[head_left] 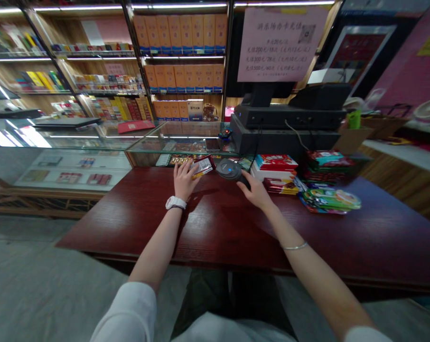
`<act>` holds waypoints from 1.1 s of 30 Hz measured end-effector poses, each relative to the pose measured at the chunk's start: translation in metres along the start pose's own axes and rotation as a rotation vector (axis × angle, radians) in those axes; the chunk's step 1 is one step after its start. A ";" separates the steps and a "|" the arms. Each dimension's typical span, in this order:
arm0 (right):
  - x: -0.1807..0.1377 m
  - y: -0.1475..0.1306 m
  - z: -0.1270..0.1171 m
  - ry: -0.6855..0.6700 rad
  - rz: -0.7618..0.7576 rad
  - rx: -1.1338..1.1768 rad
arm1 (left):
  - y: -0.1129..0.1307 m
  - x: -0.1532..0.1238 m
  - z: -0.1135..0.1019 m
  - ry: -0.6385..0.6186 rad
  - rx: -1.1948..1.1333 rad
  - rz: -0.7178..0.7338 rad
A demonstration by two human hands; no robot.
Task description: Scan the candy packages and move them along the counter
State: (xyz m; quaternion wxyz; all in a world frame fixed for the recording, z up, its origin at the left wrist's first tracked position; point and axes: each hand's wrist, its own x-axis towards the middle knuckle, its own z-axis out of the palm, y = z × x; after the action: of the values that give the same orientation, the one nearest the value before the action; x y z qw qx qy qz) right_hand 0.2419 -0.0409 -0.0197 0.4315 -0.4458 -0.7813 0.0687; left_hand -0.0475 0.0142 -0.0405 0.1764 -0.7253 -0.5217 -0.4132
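My left hand [184, 180], a white watch on its wrist, is closed round a small red and white pack [202, 166] held over the far side of the dark red wooden counter [136, 218]. My right hand [255, 191] grips the handle of a black barcode scanner [229, 169] whose blue light faces the pack. The scanner head sits just right of the pack, a short gap between them. A thin bracelet circles my right forearm.
Stacks of red, white and green packs [276, 167] lie on the counter to the right. A black till with a screen and pink notice [284, 124] stands behind. A glass display case [147, 147] and lit shelves of cartons fill the left and back.
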 end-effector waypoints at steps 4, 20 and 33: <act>0.001 0.000 -0.003 0.002 0.022 0.027 | 0.000 0.000 -0.001 -0.003 0.010 0.019; 0.000 0.001 0.001 -0.031 -0.003 0.016 | 0.003 0.001 -0.006 -0.029 -0.015 -0.008; -0.001 -0.003 0.006 -0.035 -0.038 0.068 | 0.007 0.003 -0.011 -0.041 0.001 -0.015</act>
State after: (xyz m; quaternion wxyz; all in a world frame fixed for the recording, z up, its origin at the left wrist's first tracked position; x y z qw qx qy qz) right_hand 0.2359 -0.0418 -0.0220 0.4341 -0.4147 -0.7941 0.0949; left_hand -0.0453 0.0060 -0.0306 0.1629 -0.7296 -0.5308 -0.3994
